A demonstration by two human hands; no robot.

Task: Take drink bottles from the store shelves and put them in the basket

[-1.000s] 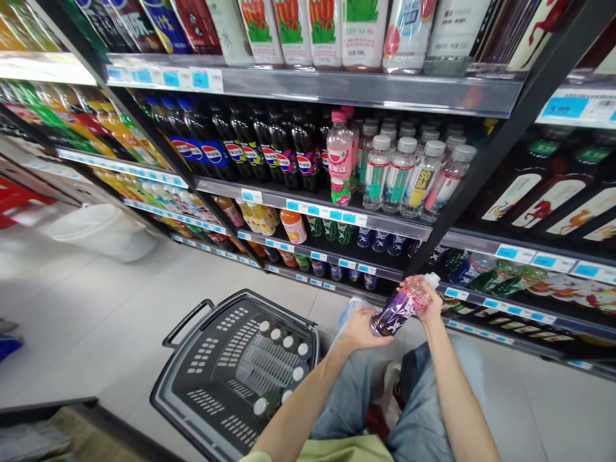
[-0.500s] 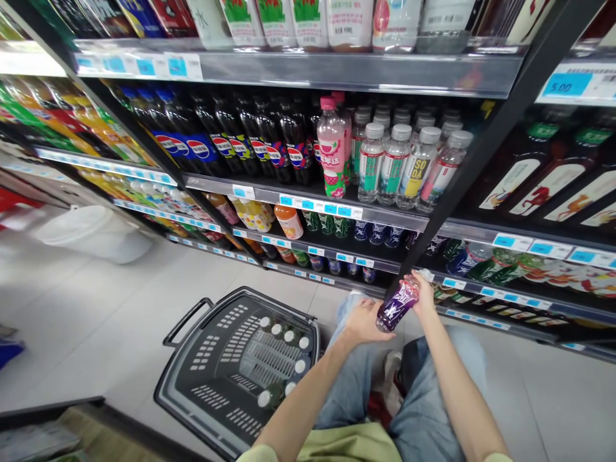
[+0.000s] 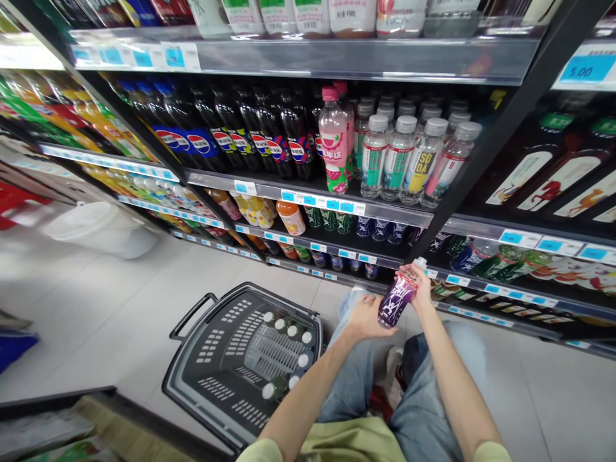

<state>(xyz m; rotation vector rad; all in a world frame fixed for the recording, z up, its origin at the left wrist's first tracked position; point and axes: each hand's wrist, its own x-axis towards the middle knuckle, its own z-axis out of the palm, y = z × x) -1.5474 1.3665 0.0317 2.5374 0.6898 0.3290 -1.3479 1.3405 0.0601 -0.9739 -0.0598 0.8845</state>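
Between both hands, above my knees, I hold a bottle (image 3: 398,298) with a purple label and a white cap, tilted with its cap up and to the right. My left hand (image 3: 368,317) is closed around the lower part of it. Near the neck, my right hand (image 3: 420,289) grips the upper end. To the left on the floor stands a dark grey shopping basket (image 3: 219,346), with several white-capped bottles (image 3: 292,331) upright along its inner sides. Part of the basket is hidden behind my left forearm.
A drink shelf (image 3: 308,202) runs across the front, with cola bottles (image 3: 260,131), a pink bottle (image 3: 333,141) and clear soda bottles (image 3: 405,154). Dark bottles (image 3: 543,173) stand at right. A white tub (image 3: 103,228) sits on the floor; a dark-edged display (image 3: 96,417) is at lower left.
The bottle has turned slightly in my hands, and its white cap shows more plainly above my right hand. The view has shifted a little, and the basket appears slightly further right.
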